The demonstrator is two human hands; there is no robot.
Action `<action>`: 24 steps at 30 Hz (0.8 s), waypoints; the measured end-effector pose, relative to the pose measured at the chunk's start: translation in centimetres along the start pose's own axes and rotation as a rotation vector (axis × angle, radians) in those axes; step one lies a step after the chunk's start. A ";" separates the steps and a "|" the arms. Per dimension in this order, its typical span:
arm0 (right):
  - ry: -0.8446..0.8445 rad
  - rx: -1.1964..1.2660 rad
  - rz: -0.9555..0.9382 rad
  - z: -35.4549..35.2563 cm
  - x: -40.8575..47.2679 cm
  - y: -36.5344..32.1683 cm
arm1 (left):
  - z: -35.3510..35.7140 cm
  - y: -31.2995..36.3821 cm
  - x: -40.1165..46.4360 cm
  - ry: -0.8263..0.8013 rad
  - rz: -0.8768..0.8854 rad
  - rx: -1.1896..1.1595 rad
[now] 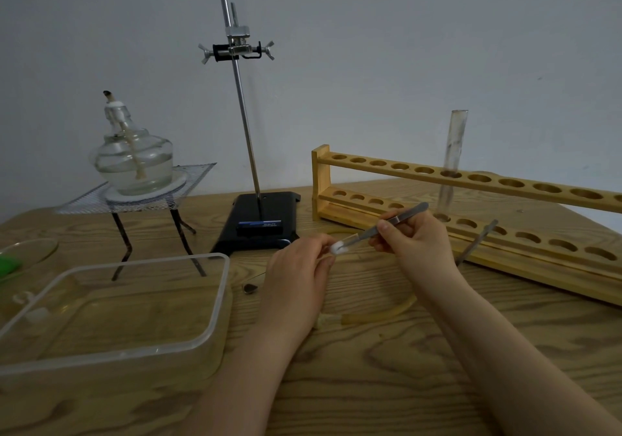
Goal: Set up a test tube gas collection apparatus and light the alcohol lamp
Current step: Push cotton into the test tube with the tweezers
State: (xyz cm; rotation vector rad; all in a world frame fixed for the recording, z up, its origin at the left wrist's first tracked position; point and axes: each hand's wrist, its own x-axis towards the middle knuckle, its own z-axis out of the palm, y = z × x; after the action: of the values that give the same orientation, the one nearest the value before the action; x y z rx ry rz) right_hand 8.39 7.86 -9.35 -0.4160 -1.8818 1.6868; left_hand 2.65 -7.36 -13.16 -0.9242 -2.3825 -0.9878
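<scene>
Alcohol lamp (pixel 134 163) unlit on mesh tripod (pixel 141 196), far left. Clamp stand (pixel 247 139) behind. Left hand (pixel 298 274) pinches white cotton wad (pixel 336 248) (with rubber tubing (pixel 380 312)); right hand (pixel 415 238) grips tweezers (pixel 387 223) touching it. Test tube (pixel 452 159) upright in wooden rack (pixel 471 206), right.

- Alcohol lamp (pixel 134 156) on mesh (pixel 134 188), far left.
- Stand (pixel 259 223) between the lamp and rack (pixel 471 206).
- Tube (pixel 452 163) upright in the rack.
- Tray (pixel 114 307) front left.
</scene>
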 end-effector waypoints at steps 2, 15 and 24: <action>-0.006 0.010 0.007 0.0 0.0 0.0 | 0.0 0.0 0.0 -0.008 -0.008 0.007; 0.026 0.105 0.039 -0.3 0.3 0.3 | 0.0 -0.4 0.0 0.051 -0.048 0.005; 0.125 0.156 -0.017 -1.0 0.0 -0.7 | 0.0 -0.4 0.2 0.073 -0.077 -0.003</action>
State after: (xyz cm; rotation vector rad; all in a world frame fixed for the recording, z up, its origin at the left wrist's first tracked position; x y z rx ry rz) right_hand 9.11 8.56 -8.63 -0.4302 -1.6481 1.7398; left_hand 2.18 -7.50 -13.23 -0.7895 -2.3716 -1.0359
